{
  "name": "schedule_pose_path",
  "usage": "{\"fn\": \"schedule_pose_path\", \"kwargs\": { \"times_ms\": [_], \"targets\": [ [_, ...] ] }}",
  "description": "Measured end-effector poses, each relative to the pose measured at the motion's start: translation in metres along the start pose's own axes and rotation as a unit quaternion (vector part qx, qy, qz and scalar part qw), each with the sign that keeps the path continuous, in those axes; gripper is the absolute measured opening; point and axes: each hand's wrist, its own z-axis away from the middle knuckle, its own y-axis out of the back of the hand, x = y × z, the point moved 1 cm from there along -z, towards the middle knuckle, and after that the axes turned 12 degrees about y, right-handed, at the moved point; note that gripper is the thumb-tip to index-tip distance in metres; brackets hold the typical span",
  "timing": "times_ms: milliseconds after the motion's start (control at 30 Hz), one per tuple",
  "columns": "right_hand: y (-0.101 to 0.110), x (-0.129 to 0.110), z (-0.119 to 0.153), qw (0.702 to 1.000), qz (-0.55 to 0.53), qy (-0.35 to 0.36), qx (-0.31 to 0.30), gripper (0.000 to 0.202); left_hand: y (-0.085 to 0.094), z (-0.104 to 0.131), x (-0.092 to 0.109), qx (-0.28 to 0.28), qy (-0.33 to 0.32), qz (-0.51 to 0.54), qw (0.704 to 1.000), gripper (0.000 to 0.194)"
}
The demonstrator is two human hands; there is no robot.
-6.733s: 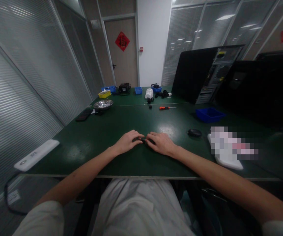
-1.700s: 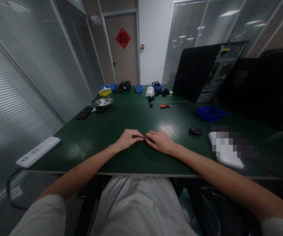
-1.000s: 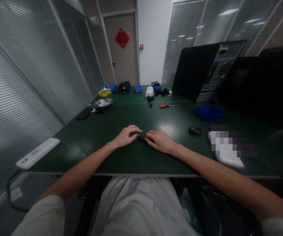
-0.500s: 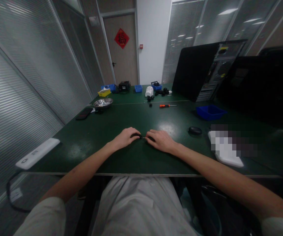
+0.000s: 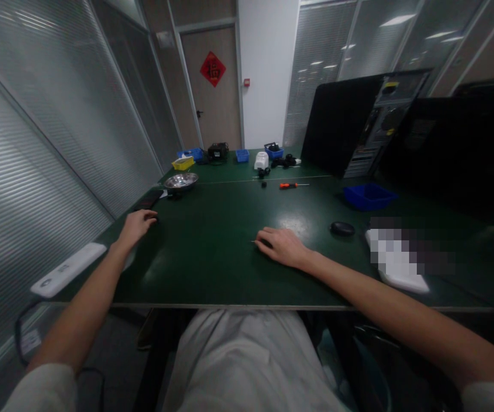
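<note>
While the left hand [image 5: 138,226] pinches something dark [image 5: 156,218], the right hand [image 5: 283,247] grips a rod [image 5: 253,241] (red sign [image 5: 213,69]: 福)

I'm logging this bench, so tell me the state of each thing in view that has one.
Left hand: fingers curled, perhaps holding something dark.
Right hand: pinching a thin piece.
Screwdriver: lying flat, unheld.
Mouse: lying flat, unheld.
Metal bowl: upright; contents unclear.
Yellow tray: upright, loaded.
Near blue bin: upright, open-topped.
Door: shut.
</note>
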Motion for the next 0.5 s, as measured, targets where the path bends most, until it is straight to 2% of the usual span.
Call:
{"fn": "schedule_pose_path", "kwargs": {
  "times_ms": [67, 167, 333, 500],
  "targets": [
    [-0.001, 0.0, 0.0, 1.0, -0.001, 0.002, 0.003, 0.031, 0.01, -0.006, -0.029, 0.007, 0.045, -0.035, 0.998, 0.035],
    [-0.001, 0.0, 0.0, 1.0, -0.002, 0.001, 0.006, 0.032, 0.017, -0.008, -0.049, 0.007, 0.082, -0.049, 0.995, 0.035],
    [0.0, 0.0, -0.001, 1.0, -0.005, -0.003, 0.002, 0.032, 0.016, -0.009, -0.053, 0.017, 0.091, -0.051, 0.994, 0.029],
    [0.001, -0.001, -0.001, 1.0, -0.008, -0.004, 0.0, 0.031, 0.015, -0.006, -0.054, 0.049, 0.084, -0.051, 0.994, 0.032]
  ]
}}
